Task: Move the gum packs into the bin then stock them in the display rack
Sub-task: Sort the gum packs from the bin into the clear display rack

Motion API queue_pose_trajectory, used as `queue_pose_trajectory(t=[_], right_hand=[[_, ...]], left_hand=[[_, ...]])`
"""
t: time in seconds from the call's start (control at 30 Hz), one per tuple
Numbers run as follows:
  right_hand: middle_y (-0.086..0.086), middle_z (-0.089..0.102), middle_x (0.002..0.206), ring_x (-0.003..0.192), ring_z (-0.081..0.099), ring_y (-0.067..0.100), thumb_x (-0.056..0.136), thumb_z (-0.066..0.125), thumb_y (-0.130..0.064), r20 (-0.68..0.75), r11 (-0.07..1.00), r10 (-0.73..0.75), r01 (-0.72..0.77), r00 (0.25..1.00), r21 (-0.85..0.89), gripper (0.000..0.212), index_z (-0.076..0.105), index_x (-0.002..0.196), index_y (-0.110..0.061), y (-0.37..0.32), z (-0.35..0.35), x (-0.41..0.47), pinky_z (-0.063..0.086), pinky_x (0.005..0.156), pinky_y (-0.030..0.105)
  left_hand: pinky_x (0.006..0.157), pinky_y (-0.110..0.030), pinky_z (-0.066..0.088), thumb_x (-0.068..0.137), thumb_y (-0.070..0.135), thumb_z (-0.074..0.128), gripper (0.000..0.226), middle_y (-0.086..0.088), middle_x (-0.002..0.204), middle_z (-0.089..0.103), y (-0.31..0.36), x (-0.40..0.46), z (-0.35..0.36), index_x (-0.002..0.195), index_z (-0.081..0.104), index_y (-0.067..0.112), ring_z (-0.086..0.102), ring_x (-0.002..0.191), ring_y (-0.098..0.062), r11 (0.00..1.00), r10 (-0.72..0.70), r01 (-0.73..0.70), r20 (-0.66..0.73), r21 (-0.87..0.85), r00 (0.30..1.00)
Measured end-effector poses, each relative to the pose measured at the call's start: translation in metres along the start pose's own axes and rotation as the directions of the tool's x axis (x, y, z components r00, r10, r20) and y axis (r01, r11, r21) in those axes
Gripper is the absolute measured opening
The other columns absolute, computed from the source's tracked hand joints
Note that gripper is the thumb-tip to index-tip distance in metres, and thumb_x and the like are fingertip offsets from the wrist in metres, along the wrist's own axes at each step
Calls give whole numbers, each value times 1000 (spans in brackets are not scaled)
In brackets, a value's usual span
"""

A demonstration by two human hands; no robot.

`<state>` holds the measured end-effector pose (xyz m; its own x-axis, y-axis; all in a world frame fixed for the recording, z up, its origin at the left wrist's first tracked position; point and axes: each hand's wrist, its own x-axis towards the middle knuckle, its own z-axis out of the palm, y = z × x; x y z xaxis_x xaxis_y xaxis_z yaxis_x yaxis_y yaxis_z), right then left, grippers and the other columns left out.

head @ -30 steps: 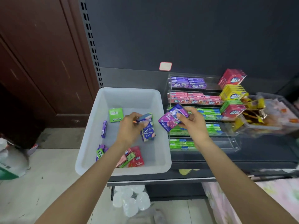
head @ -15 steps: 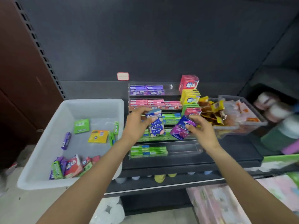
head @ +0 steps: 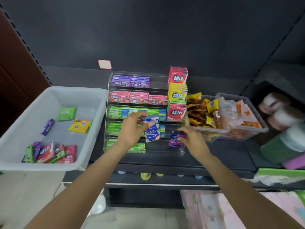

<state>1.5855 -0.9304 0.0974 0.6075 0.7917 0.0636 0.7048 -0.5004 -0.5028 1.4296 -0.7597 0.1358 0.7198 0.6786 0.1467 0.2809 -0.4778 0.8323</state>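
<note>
My left hand grips a blue pack before the rack; my right hand pinches a purple pack at the rack's front right corner.

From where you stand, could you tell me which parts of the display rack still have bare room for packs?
The display rack is bare on the right of its two lowest tiers, around the purple pack in the right hand. The top tier is bare right of the purple boxes. The pink row and green rows are crowded.
</note>
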Motion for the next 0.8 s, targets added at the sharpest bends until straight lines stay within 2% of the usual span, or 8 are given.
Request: queue_pose_trajectory(t=[0.07,0.2,0.3,0.4,0.47,0.6,0.73,0.8], right_hand=[[6,58,123,111,54,21,89,61,-14,-7,996,-22,21,1000,-88,37,57,126,-14,-1,1,2,48,91,35],[5,58,123,106,57,21,87,63,-12,40,993,-53,56,998,-104,39,58,126,-15,-7,3,7,49,91,33],[3,56,125,112,55,18,90,60,-16,14,980,-30,33,999,-195,36,57,126,-17,-4,4,4,49,89,31],[3,51,128,119,49,17,93,55,-21,-17,950,-42,34,999,-309,38,53,131,-17,-1,7,0,50,85,30],[3,50,130,123,45,18,94,54,-19,-19,932,-59,48,998,-360,40,50,133,-16,-1,10,-2,51,85,31],[3,47,133,124,44,18,91,58,-18,-20,900,-58,44,998,-433,48,45,137,-18,-3,13,-5,50,87,28],[1,42,137,127,40,16,93,56,-26,-30,937,-77,62,997,-344,49,42,140,-19,-10,6,-7,48,93,31],[1,45,136,125,42,15,93,56,-24,-73,978,-76,61,994,-198,47,44,139,-18,-14,2,-9,46,95,29]], left_hand=[[73,-28,51,83,23,70,33,-7,107,61,0,-2,0,112,61,11,61,87,-19,1000,-7,7,-7,-1,1000],[65,-14,47,84,24,69,35,-4,107,60,3,-4,-1,115,60,11,59,86,-14,1000,-28,28,-27,5,999],[63,-12,46,84,25,68,36,0,104,58,5,-6,0,116,59,11,58,86,-12,999,-50,50,-32,-2,998],[64,-15,49,84,24,68,35,3,100,58,6,-7,0,115,59,10,58,86,-12,997,-66,65,-23,-48,998],[67,-23,52,84,22,68,31,5,94,59,7,-8,0,111,59,10,59,82,-11,991,-84,83,-5,-103,996],[72,-36,58,84,19,67,22,-1,95,60,5,-9,1,104,58,14,65,86,-17,934,-184,184,28,-306,983],[66,-25,59,85,19,67,25,-11,103,56,6,-8,5,106,58,11,64,92,-19,891,-239,242,55,-385,969],[68,-27,60,84,17,68,25,-12,102,56,9,-9,10,105,57,9,65,87,-16,872,-251,262,80,-413,965]])
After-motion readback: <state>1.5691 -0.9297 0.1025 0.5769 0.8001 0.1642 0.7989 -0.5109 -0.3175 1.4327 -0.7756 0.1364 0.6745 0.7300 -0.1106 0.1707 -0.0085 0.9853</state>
